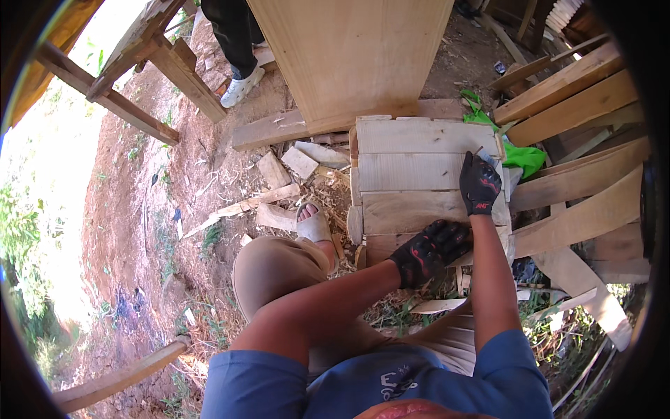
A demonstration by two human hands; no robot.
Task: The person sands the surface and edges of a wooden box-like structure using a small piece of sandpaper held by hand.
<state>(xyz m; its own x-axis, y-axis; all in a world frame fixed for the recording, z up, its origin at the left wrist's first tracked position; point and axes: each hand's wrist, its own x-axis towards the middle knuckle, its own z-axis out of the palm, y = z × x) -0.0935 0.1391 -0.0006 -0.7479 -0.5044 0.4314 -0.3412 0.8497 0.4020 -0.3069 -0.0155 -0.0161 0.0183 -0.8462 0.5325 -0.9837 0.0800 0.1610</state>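
My blue sleeves and bent knee [276,269] sit nearest, and past them both my gloved hands are down on the stack of pale wooden slats [412,171]. My left hand [429,251] lies on the near edge of the stack, fingers spread flat and pressing, closed around nothing. My right hand [479,183] is farther out on the right end, fingers curled down over the wood by a small pale piece at the fingertips; whether it grips that piece I cannot tell. The slats run left to right, stacked in rows away from me, so their long axis lies across my reach. The right hand is nearer the far rows. A green cloth [520,157] lies just right of the stack, a large upright board [349,56] beyond.
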